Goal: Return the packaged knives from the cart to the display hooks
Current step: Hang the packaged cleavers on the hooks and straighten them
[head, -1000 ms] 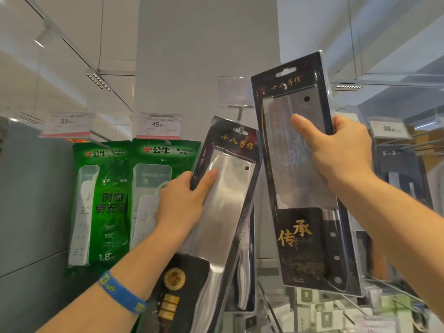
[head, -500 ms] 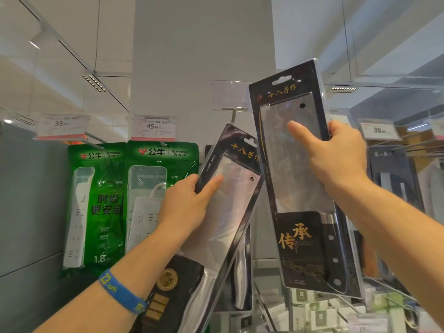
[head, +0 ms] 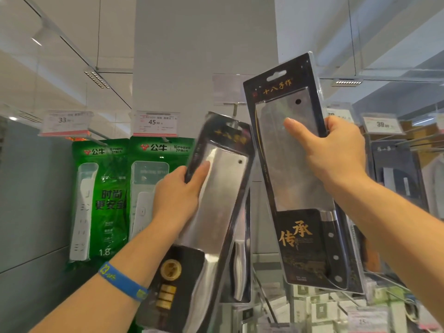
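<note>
Two packaged cleavers are held up in front of the display, one in each hand. The left hand (head: 177, 188) grips the silver-handled cleaver pack (head: 216, 212) by its left edge, thumb laid across the clear front and fingers curled behind. This pack leans with its top toward one o'clock, and its top edge sits right at the display hook (head: 234, 109); I cannot tell whether the hook passes through the slot. The right hand (head: 336, 150) grips the black-handled cleaver pack (head: 295, 164) by its right edge, thumb pressed on the blade window. Its top tips toward eleven o'clock, and its hang slot sits at about two o'clock of the clear tag holder (head: 227, 92). Another knife pack (head: 240, 260) hangs behind the left one. At nine o'clock of the left hand hang two green power-strip packs (head: 101, 195) under price tags (head: 156, 122). A blue wristband (head: 122, 281) circles the left wrist.
</note>
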`<state>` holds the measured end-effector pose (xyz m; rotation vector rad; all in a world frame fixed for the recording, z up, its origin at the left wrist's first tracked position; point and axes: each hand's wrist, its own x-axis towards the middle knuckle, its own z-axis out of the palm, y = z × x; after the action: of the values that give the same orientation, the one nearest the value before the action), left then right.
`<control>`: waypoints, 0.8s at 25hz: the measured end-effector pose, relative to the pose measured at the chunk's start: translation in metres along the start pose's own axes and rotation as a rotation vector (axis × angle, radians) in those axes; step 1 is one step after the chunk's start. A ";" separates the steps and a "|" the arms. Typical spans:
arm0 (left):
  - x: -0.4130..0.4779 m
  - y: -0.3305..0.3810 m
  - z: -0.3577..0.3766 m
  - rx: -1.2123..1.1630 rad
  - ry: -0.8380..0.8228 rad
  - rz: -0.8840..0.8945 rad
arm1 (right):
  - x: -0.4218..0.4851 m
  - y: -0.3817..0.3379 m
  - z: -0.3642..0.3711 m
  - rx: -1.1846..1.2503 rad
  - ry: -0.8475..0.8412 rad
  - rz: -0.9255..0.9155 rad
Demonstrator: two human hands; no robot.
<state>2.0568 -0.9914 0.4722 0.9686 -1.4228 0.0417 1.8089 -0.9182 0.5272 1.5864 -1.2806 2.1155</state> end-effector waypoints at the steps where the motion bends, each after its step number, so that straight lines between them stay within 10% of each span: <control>1: 0.002 -0.002 -0.002 -0.028 0.009 -0.030 | 0.000 0.001 -0.001 -0.001 0.002 -0.003; 7: -0.008 0.006 0.011 0.181 -0.034 0.127 | -0.003 0.006 -0.002 0.017 0.008 -0.004; 20: 0.007 -0.016 0.024 0.012 -0.074 -0.184 | -0.005 0.028 -0.011 0.048 0.006 -0.049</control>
<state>2.0475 -1.0188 0.4656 1.1175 -1.3963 -0.1234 1.7860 -0.9252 0.5075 1.6114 -1.1859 2.1349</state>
